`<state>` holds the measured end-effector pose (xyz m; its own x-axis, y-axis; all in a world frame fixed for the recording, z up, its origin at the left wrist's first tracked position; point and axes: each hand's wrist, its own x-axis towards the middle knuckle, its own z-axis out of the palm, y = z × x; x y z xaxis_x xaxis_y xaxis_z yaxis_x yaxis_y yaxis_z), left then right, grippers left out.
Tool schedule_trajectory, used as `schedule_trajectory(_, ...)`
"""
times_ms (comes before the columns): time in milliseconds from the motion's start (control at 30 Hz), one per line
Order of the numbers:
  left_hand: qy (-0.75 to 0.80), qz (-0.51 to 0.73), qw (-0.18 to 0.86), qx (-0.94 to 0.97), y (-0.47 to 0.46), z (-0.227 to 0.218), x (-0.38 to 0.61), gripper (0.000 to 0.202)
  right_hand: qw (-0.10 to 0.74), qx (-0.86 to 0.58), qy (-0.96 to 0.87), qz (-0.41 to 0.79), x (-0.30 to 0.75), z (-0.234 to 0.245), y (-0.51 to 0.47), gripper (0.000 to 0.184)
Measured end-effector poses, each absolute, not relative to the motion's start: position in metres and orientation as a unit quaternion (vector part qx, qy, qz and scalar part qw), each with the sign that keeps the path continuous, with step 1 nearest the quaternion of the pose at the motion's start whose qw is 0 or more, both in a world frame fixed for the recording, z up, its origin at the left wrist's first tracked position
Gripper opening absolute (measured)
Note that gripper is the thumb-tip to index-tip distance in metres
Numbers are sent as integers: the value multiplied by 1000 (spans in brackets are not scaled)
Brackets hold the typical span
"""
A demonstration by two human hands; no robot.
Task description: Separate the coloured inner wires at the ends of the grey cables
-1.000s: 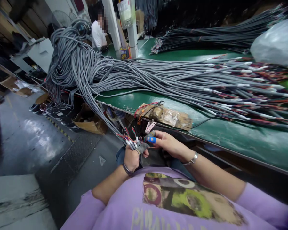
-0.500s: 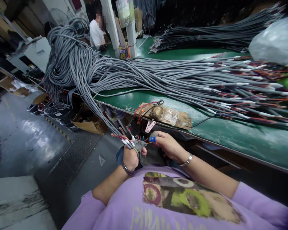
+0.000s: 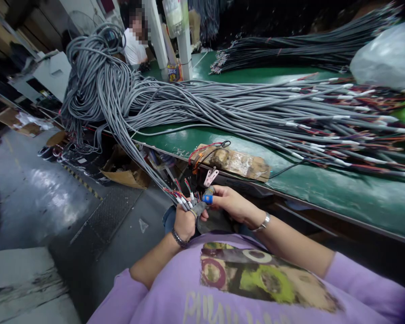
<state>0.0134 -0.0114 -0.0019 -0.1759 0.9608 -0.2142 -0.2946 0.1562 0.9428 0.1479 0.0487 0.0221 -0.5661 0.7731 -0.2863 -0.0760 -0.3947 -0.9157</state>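
Note:
Just in front of my body, my left hand (image 3: 185, 221) is closed around the ends of several grey cables (image 3: 151, 170). Their stripped tips show white sleeves (image 3: 183, 201) and thin coloured wires (image 3: 177, 185). Grey wrapping covers the left thumb. My right hand (image 3: 227, 200) meets it from the right, its wrapped thumb and finger pinched together at the wire ends, with a blue band on one digit. What lies in that pinch is hidden by the fingers. A pink clip (image 3: 211, 177) sits just above the right hand, at the table edge.
A large bundle of grey cables (image 3: 189, 101) lies across the green table (image 3: 324, 198). A taped wooden block (image 3: 236, 163) with leads sits at its edge. Darker cables (image 3: 297, 51) and a plastic bag (image 3: 386, 58) lie behind. A person (image 3: 134, 45) is at the back; a cardboard box (image 3: 128, 173) stands below.
My right hand has moved left, from a little apart to against the left hand at the wire ends. The held cable ends have shifted slightly to the right.

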Motion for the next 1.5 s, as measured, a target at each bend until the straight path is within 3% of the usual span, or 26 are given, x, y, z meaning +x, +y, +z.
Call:
schedule_trajectory(367, 535, 552, 547, 332, -10, -5, 17, 30, 327, -381, -438, 746, 140, 7, 41, 15)
schedule_trajectory(500, 535, 538, 553, 344, -14, -6, 17, 29, 421, -513, -407, 627, 147, -10, 58, 13)
schedule_trajectory(600, 526, 533, 560, 354, -17, -6, 14, 30, 439, -603, -344, 570, 158, -22, 72, 19)
schedule_trajectory(900, 532, 582, 542, 291, -12, -1, 13, 27, 348, -408, -271, 800, 156, -10, 61, 21)
schedule_trajectory(1100, 523, 593, 540, 286, -8, 8, 17, 28, 364, -357, -273, 816, 150, 0, 77, 41)
schedule_trajectory(1500, 505, 620, 532, 279, 8, 13, 29, 27, 444, -339, -232, 796, 137, 4, 79, 35)
